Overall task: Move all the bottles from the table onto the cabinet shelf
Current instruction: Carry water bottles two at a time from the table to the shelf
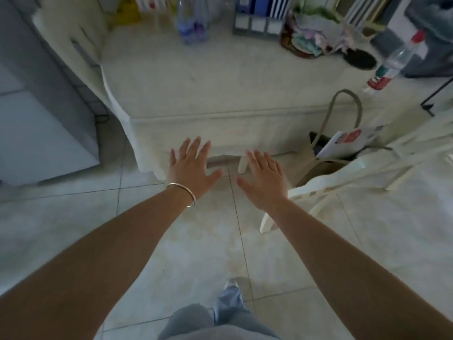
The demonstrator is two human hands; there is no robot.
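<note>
Your one camera sits on your head, looking forward and steeply down. Your legs lie at the bottom edge, both arms reach up through the middle, and the table (220,77) fills the upper half, farther off.

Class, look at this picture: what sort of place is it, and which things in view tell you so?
Probably a room in a home: a table under a cream cloth holding water bottles, a tote bag on the tiled floor, and a white chair.

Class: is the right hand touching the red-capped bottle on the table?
Apart. The head view shows the right hand open over the floor, with tablecloth between it and the red-capped bottle.
</note>
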